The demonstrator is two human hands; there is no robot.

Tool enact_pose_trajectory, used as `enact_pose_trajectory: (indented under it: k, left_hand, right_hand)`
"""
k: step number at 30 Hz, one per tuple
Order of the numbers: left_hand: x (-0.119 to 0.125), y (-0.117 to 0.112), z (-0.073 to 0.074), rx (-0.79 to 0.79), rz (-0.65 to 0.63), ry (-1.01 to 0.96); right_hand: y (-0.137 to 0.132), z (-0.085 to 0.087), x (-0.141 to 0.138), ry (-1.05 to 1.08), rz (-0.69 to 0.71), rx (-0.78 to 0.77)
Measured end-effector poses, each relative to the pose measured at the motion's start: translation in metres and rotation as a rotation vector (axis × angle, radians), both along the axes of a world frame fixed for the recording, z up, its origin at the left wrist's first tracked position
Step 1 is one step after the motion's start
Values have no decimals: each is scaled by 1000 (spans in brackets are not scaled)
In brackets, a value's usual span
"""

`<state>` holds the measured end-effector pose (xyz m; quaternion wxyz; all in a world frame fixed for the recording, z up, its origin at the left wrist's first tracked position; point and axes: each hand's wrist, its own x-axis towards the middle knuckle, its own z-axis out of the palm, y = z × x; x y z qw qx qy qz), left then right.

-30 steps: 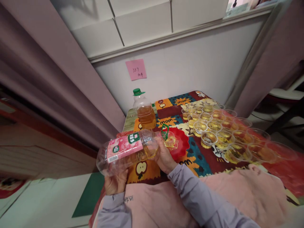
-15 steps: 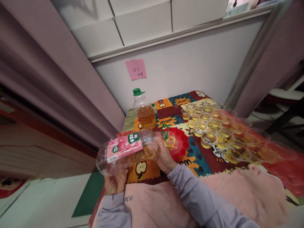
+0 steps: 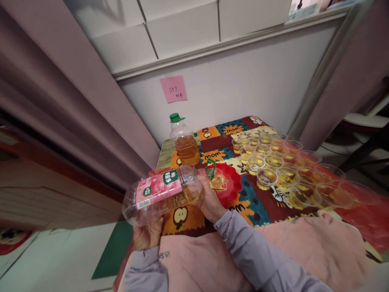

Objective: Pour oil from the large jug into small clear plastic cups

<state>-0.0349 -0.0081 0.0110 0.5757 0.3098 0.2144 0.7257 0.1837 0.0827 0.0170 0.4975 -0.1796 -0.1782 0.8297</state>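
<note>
A large clear plastic bottle (image 3: 159,190) with a pink label lies tilted almost level above the table, some yellow liquid along its lower side. My left hand (image 3: 148,233) is closed under its base end. Around its neck end my right hand (image 3: 210,200) is closed. The bottle's mouth, with a green loop (image 3: 210,168) beside it, points at a clear plastic cup (image 3: 216,180) on a red scalloped plate (image 3: 232,182). Yellowish liquid shows in that cup. Whether liquid is flowing cannot be made out.
Several clear cups of yellow liquid (image 3: 273,161) stand in rows on the right of the patterned tablecloth (image 3: 255,198). A second bottle (image 3: 186,146) with a green cap stands upright behind my bottle. Pink cloth (image 3: 310,243) covers the near edge; a wall rises behind.
Almost nothing differs; the bottle's base end has shifted very slightly left, and both hands keep their hold on it.
</note>
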Motion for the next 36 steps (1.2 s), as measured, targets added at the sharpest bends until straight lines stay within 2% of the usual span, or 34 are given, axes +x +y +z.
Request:
enact_pose_trajectory:
  k: [7,15,19,28,36]
  left_hand:
    - [-7,1,-2,-36,37,75]
    - [-7,2,-4,-33,46,1]
    - [-6,2,-1,-40,67,35]
    - [-15,2,-10,-4,8,8]
    - [-8,3,-5,22,15,30]
  right_hand:
    - [0,-1,0,-2,-11,3]
    - [0,0,0,10,-3,-16]
    - [-1,2,1,16,2,8]
    - [0,1,1,2,3,-5]
    - [0,1,1,-15,18,36]
